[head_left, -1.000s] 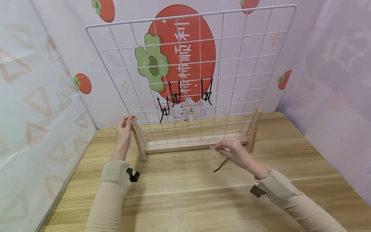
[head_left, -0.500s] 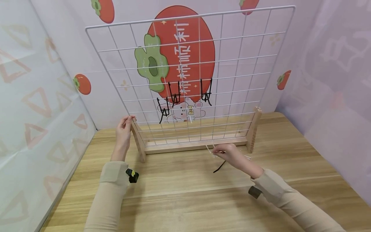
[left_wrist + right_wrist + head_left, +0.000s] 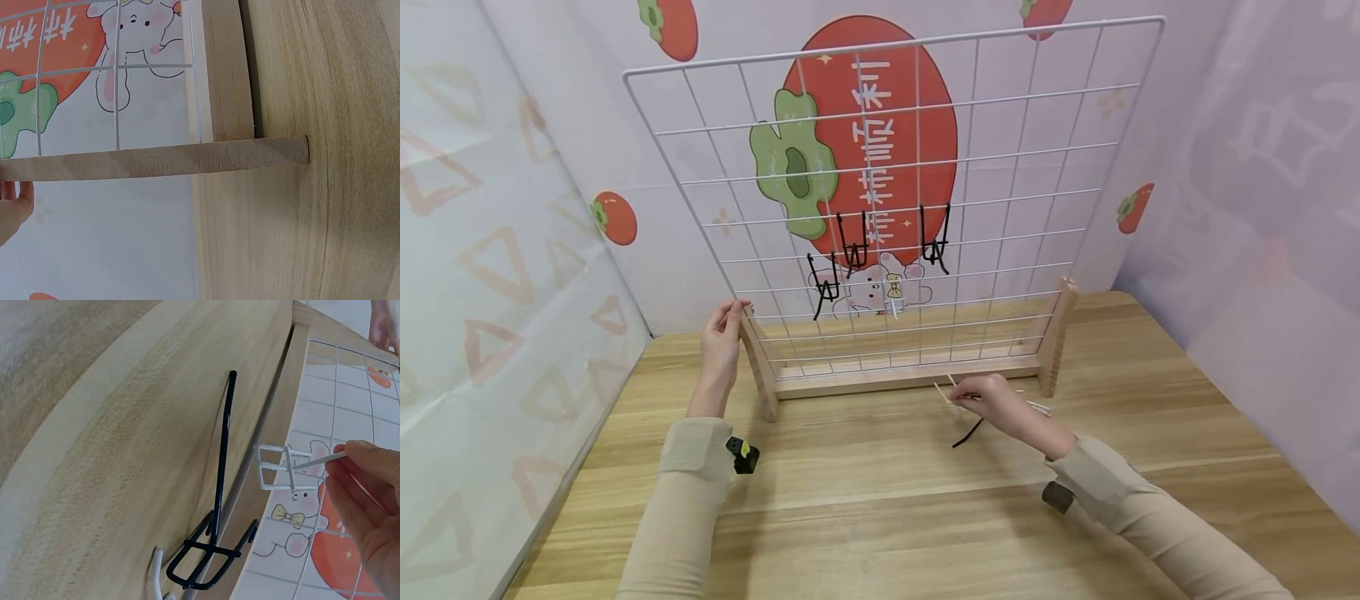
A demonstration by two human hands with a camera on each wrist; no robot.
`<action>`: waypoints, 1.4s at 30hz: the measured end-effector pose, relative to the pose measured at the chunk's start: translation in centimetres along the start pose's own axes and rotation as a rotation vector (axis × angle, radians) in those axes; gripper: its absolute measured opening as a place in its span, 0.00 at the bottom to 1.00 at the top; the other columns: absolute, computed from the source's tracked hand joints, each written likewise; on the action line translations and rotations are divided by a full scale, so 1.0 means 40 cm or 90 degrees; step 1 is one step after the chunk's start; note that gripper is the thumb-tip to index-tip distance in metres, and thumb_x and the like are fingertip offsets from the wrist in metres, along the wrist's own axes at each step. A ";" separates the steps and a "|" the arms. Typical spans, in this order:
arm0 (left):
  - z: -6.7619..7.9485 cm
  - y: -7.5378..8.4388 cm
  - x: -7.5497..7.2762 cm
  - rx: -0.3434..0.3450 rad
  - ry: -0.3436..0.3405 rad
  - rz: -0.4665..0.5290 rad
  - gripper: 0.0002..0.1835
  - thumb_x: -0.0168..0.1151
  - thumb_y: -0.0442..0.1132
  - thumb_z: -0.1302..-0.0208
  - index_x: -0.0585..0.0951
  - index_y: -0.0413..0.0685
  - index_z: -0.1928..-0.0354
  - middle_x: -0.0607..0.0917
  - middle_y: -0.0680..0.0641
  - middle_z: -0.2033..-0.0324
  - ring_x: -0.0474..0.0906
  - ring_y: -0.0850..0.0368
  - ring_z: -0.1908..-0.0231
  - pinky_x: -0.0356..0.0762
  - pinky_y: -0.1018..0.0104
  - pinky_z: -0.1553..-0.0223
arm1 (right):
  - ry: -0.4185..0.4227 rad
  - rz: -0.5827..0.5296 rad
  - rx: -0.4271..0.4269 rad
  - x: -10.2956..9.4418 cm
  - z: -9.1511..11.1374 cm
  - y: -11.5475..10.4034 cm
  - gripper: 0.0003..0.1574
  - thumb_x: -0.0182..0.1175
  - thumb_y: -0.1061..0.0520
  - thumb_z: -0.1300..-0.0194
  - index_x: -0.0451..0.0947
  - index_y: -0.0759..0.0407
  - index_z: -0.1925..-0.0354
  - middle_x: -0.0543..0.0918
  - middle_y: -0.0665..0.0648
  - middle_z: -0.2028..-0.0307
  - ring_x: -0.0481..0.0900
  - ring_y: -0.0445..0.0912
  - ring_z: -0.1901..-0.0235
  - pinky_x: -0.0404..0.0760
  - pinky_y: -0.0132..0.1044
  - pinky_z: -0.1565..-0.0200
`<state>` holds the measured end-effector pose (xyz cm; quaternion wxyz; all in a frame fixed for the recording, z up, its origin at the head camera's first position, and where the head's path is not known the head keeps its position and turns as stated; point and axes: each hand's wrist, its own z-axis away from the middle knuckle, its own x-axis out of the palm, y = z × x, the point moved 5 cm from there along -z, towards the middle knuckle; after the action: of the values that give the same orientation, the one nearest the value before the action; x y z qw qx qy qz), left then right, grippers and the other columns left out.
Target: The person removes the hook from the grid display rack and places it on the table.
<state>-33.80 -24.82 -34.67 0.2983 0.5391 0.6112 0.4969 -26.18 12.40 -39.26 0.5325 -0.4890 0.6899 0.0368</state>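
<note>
My left hand (image 3: pixel 722 337) grips the top of the left wooden upright (image 3: pixel 144 162) of a stand; only fingertips show at the edge of the left wrist view. The stand holds up a white wire grid panel (image 3: pixel 895 46). My right hand (image 3: pixel 996 400) pinches a white wire hook (image 3: pixel 289 469) by its straight prong between thumb and fingers. The hook's looped back end points away from the hand, in front of the stand's base bar (image 3: pixel 850 386). Beneath the hand, a black double-wire hook (image 3: pixel 224 450) lies on the wooden table.
Three black hooks, one a left hook (image 3: pixel 826 287), hang on the grid's lower half, with a small white hook (image 3: pixel 894 308) beside them. Another white hook (image 3: pixel 1040 408) lies right of my right hand. A patterned backdrop (image 3: pixel 1000 167) stands behind the grid.
My right hand has shifted slightly down and left with the white hook, whose open ends now sit lower, in front of the base bar. My left hand stays on the upright.
</note>
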 end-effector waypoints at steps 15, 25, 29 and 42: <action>-0.002 -0.002 0.000 0.001 0.012 0.005 0.07 0.51 0.42 0.37 0.77 0.55 0.70 0.79 0.56 0.70 0.71 0.61 0.62 0.68 0.76 0.60 | -0.050 0.004 0.032 0.019 0.004 0.022 0.06 0.60 0.71 0.50 0.79 0.68 0.69 0.82 0.59 0.71 0.80 0.47 0.70 0.77 0.28 0.69; -0.004 -0.004 0.001 -0.010 0.012 -0.004 0.07 0.50 0.43 0.37 0.77 0.55 0.69 0.78 0.57 0.70 0.69 0.62 0.62 0.67 0.76 0.60 | -0.058 0.015 0.023 0.039 -0.001 0.025 0.06 0.61 0.71 0.51 0.79 0.68 0.70 0.82 0.59 0.71 0.80 0.47 0.70 0.77 0.27 0.69; -0.004 -0.004 0.001 -0.008 0.009 -0.013 0.07 0.50 0.44 0.37 0.77 0.55 0.69 0.78 0.56 0.69 0.69 0.62 0.62 0.67 0.76 0.60 | -0.081 0.018 0.027 0.051 -0.004 0.020 0.05 0.61 0.70 0.50 0.79 0.67 0.70 0.82 0.58 0.71 0.80 0.47 0.69 0.77 0.28 0.68; -0.004 -0.006 0.000 -0.001 0.004 -0.023 0.07 0.50 0.44 0.37 0.77 0.58 0.70 0.78 0.55 0.69 0.69 0.62 0.63 0.67 0.76 0.61 | -0.123 0.049 0.017 0.071 -0.001 -0.010 0.05 0.60 0.68 0.48 0.80 0.66 0.69 0.82 0.57 0.70 0.79 0.46 0.68 0.77 0.30 0.68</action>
<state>-34.02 -24.84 -34.83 0.3055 0.5261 0.6212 0.4939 -25.79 10.38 -41.24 0.6015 -0.4491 0.6539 0.0947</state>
